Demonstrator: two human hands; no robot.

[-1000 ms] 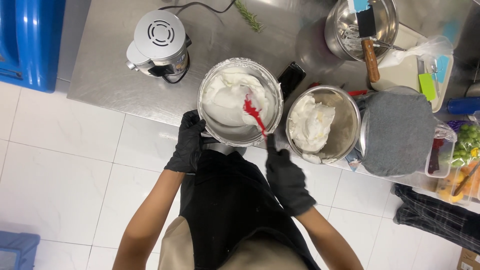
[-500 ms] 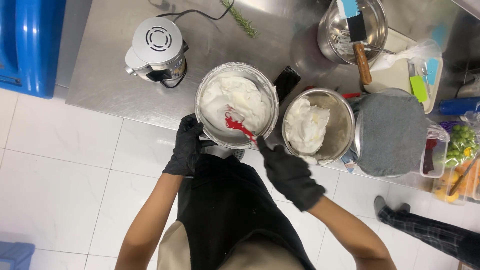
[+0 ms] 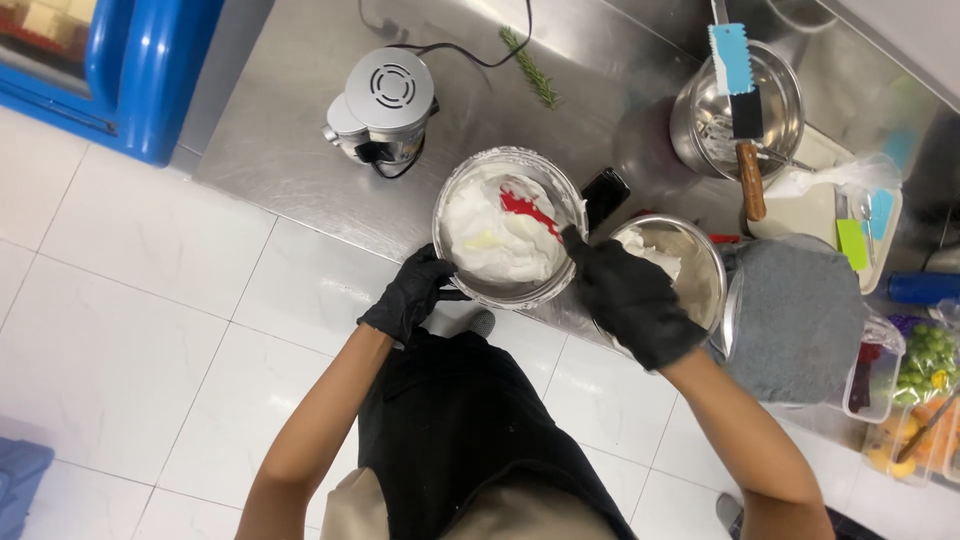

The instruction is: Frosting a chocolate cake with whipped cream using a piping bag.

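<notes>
A steel mixing bowl (image 3: 446, 205) full of white whipped cream (image 3: 495, 245) stands at the near edge of a steel counter (image 3: 290, 150). My left hand (image 3: 408, 293), in a black glove, grips the bowl's near-left rim. My right hand (image 3: 628, 295), also gloved in black, holds a red spatula (image 3: 522, 208) whose blade lies in the cream toward the far side of the bowl. A second steel bowl (image 3: 706, 262) with white cream sits just to the right, partly hidden by my right hand.
A grey electric appliance (image 3: 385, 103) with a cord stands at the back left. A black phone (image 3: 604, 193) lies between the bowls. A pot with a blue scraper (image 3: 735, 75), a grey cloth-covered bowl (image 3: 800, 315), containers of fruit (image 3: 920, 370) and a herb sprig (image 3: 530, 67) lie right and back. A blue cabinet (image 3: 150, 60) stands left.
The red spatula has swept through the cream from the bowl's near right toward its far side. My right hand rose beside the bowl. My left hand kept its grip on the rim.
</notes>
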